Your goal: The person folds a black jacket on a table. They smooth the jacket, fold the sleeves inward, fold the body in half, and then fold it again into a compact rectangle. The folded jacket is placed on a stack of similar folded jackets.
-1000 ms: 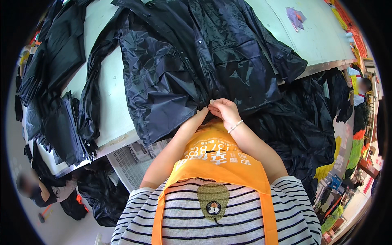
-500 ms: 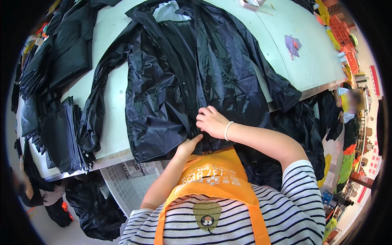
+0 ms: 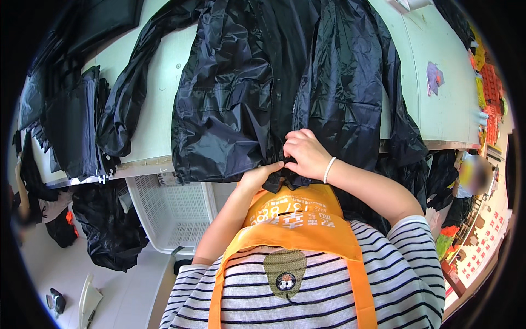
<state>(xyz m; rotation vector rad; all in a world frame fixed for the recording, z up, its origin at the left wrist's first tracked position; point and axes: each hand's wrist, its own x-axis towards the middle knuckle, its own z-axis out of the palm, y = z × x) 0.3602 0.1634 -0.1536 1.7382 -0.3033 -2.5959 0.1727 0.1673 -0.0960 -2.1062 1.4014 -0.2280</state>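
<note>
As seen at centre of frame, pinching black jacket (image 3: 224, 120) narrowly at its lower front with left hand (image 3: 259, 176) and right hand (image 3: 308, 156). Already laid out across upper centre of frame; not closed up the front above; cannot tell whether fastened where gripped.

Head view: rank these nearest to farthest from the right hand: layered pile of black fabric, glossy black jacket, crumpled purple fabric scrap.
From the right hand:
1. Glossy black jacket, at its fingers.
2. Crumpled purple fabric scrap, up and right.
3. Layered pile of black fabric, well to the left.
</note>
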